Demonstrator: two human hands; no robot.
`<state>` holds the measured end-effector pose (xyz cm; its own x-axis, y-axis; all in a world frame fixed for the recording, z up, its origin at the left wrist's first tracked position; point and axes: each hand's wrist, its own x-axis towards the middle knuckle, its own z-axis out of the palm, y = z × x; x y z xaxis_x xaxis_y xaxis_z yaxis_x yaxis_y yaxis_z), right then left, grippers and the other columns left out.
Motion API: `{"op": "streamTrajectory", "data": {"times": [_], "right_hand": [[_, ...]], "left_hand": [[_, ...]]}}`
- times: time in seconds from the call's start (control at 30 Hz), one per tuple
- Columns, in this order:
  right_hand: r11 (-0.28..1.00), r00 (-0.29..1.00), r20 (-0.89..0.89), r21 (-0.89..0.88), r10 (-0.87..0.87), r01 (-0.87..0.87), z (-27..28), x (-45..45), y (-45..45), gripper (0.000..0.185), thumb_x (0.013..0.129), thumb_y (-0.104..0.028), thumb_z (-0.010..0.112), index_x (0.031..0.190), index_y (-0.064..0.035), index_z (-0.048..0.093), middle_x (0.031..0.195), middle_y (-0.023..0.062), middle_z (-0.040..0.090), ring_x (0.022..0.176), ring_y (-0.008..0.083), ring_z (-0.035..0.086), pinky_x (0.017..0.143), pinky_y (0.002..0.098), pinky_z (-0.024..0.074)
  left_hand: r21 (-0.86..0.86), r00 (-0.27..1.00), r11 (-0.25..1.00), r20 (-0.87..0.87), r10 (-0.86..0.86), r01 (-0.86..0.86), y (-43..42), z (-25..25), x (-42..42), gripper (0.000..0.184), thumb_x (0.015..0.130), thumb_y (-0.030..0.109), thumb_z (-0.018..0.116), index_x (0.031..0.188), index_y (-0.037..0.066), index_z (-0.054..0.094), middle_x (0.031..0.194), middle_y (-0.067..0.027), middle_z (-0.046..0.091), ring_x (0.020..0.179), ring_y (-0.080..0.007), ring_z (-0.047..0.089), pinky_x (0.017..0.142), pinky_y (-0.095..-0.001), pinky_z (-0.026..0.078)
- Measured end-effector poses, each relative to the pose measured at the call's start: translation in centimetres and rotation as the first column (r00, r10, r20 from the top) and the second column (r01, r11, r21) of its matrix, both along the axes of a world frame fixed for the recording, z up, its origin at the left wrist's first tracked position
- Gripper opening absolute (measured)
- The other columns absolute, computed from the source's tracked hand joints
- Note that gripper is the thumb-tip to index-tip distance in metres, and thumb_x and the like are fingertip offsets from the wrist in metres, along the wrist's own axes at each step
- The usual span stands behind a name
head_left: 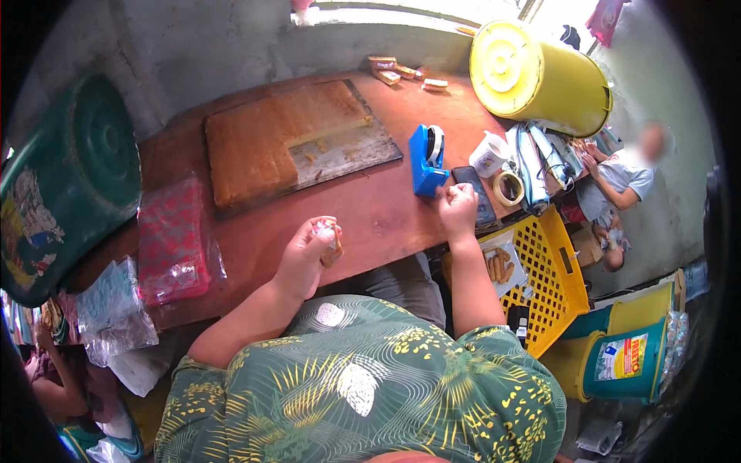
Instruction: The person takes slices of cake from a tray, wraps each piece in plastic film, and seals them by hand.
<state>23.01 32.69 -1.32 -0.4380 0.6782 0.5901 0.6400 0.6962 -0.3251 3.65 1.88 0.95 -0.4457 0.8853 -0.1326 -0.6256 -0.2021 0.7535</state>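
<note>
My left hand [297,258] is closed around a small brown slice in clear wrap [333,247], which looks like bread or cake, above the table's front edge. My right hand [458,207] has its fingers pinched together just below the blue tape dispenser [423,170]; anything between the fingertips is too small to make out. Beside that hand lies a dark phone [483,202]. A brown baked sheet [251,150] covers most of a dark tray [351,153], with one corner section cut away and crumbs left there.
Wrapped pieces [396,71] lie at the back of the table [363,212]. Red-printed plastic bags [176,243] are at left, beside a green bucket [85,170]. A yellow bucket [532,77], mug [489,154], tape roll [508,187] and yellow crate [559,270] are at right. Other people sit at both sides.
</note>
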Motion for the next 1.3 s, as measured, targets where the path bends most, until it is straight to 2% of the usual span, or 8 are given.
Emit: {"op": "streamTrajectory", "data": {"times": [0.1,0.27,0.43,0.7,0.83,0.93,1.17,1.3], "right_hand": [[0.834,0.909,-0.287,-0.383,0.302,-0.398,1.1,-1.9,-3.9,0.022,0.096,-0.024,0.073,0.090,-0.0046,0.080,0.090,0.0115,0.066,0.094,0.0282,0.064,0.088,0.0392,0.0513],[0.318,0.581,-0.481,-0.521,0.657,-0.792,7.0,-5.2,-14.4,0.026,0.101,-0.025,0.071,0.094,-0.0008,0.076,0.095,0.0097,0.062,0.091,0.0210,0.062,0.083,0.0345,0.0512],[0.291,0.676,-0.410,-0.678,0.613,-0.675,6.7,-7.3,-16.8,0.033,0.099,-0.033,0.074,0.090,-0.0010,0.076,0.090,0.0091,0.059,0.081,0.0197,0.059,0.074,0.0351,0.0500],[0.335,0.720,-0.315,-0.723,0.618,-0.604,4.5,-7.6,-16.9,0.032,0.099,-0.032,0.075,0.092,-0.0006,0.073,0.089,0.0076,0.057,0.080,0.0167,0.057,0.071,0.0333,0.0480],[0.248,0.551,-0.529,-0.537,0.645,-0.806,8.0,-8.0,-17.2,0.027,0.102,-0.026,0.072,0.094,-0.0004,0.070,0.089,0.0059,0.054,0.078,0.0153,0.052,0.069,0.0311,0.0456],[0.207,0.496,-0.491,-0.530,0.716,-0.823,10.1,-8.9,-18.4,0.028,0.101,-0.026,0.072,0.093,0.0003,0.071,0.091,0.0064,0.055,0.078,0.0158,0.052,0.069,0.0324,0.0454],[0.268,0.691,-0.323,-0.752,0.647,-0.602,7.8,-10.4,-18.2,0.040,0.093,-0.038,0.081,0.083,-0.0009,0.071,0.084,0.0100,0.058,0.080,0.0214,0.058,0.073,0.0363,0.0491],[0.505,0.699,-0.017,-0.678,0.715,-0.533,6.2,-10.5,-17.0,0.043,0.080,-0.041,0.090,0.093,-0.0033,0.072,0.091,0.0138,0.064,0.093,0.0297,0.064,0.079,0.0414,0.0534]], "left_hand": [[-0.030,0.991,0.999,-0.136,0.012,-0.017,0.0,-0.3,0.5,0.030,0.101,0.010,0.064,0.130,0.010,0.057,0.115,-0.0030,0.064,0.098,-0.0141,0.064,0.089,-0.0321,0.055],[-0.012,0.923,0.993,-0.372,0.103,-0.116,0.8,-0.2,1.4,0.039,0.099,0.001,0.063,0.136,0.009,0.052,0.119,-0.0033,0.061,0.105,-0.0116,0.060,0.094,-0.0295,0.053],[0.105,0.869,0.979,-0.451,0.205,-0.177,-0.1,0.8,2.3,0.048,0.100,-0.003,0.059,0.144,0.008,0.043,0.126,-0.0048,0.056,0.112,-0.0113,0.058,0.101,-0.0297,0.050],[0.184,0.930,0.959,-0.258,0.260,-0.217,-1.6,1.0,0.2,0.042,0.104,0.004,0.058,0.144,0.009,0.046,0.127,-0.0057,0.057,0.113,-0.0138,0.059,0.101,-0.0317,0.050],[0.113,0.875,0.961,-0.398,0.276,-0.252,-1.6,0.5,0.1,0.039,0.106,0.006,0.060,0.143,0.009,0.046,0.122,-0.0017,0.057,0.110,-0.0087,0.056,0.099,-0.0263,0.048],[0.127,0.855,0.969,-0.454,0.249,-0.214,-1.2,1.3,0.8,0.042,0.105,0.001,0.058,0.144,0.008,0.042,0.122,-0.0033,0.056,0.111,-0.0095,0.056,0.099,-0.0266,0.048],[0.237,0.922,0.959,-0.314,0.229,-0.157,-2.5,1.2,0.7,0.041,0.106,0.001,0.055,0.144,0.007,0.042,0.123,-0.0063,0.058,0.110,-0.0120,0.058,0.097,-0.0256,0.048],[0.243,0.943,0.934,-0.143,0.301,-0.261,-2.0,0.6,-0.4,0.038,0.108,0.007,0.056,0.144,0.008,0.045,0.125,-0.0050,0.058,0.106,-0.0112,0.060,0.092,-0.0253,0.051]]}}
